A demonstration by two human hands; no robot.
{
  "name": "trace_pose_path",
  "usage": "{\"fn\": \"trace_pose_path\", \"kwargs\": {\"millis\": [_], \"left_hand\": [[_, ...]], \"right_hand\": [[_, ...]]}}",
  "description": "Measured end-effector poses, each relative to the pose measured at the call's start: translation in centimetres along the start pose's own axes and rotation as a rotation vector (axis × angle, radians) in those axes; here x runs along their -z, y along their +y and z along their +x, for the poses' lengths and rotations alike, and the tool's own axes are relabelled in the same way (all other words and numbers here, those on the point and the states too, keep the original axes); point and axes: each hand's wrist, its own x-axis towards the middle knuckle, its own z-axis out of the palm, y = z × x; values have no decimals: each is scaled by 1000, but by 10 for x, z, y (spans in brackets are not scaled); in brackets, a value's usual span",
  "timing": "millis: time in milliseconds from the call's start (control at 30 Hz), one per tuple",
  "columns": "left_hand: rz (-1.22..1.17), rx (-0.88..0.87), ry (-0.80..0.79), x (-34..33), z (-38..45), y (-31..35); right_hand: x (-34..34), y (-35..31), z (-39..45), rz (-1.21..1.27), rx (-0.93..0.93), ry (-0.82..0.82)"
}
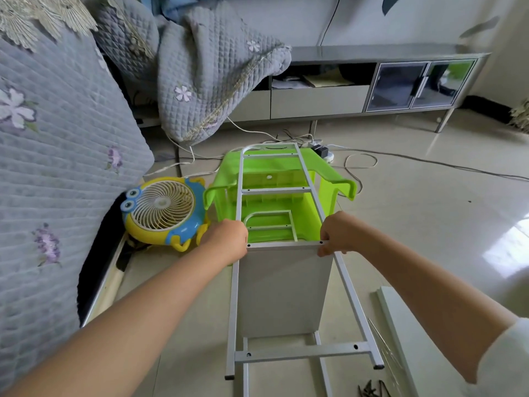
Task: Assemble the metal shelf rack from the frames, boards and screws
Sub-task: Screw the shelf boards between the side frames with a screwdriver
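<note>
A white metal ladder frame (300,353) runs from near my feet up over a lime-green plastic stool (332,179). A second white frame (269,222) lies lower down, seen through the first. A pale grey shelf board (283,290) stands between the frames, its top edge along a crossbar. My left hand (229,239) grips the board's top left corner at the frame rail. My right hand (336,237) pinches the top right corner by a screw hole. Dark screws (372,389) lie on the floor at bottom right.
A quilted grey sofa cover (57,156) fills the left. A yellow-and-blue cartoon fan (163,210) sits on the floor beside the stool. More white boards (398,319) lie at the right. Cables and a power strip (323,151) trail before a low TV cabinet (372,90).
</note>
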Motion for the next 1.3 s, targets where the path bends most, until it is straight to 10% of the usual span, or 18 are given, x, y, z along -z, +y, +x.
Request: {"fn": "trace_pose_path", "kwargs": {"millis": [1300], "left_hand": [[-129, 8, -144, 12, 9, 31]], "right_hand": [[0, 20, 2, -21, -152, -17]]}}
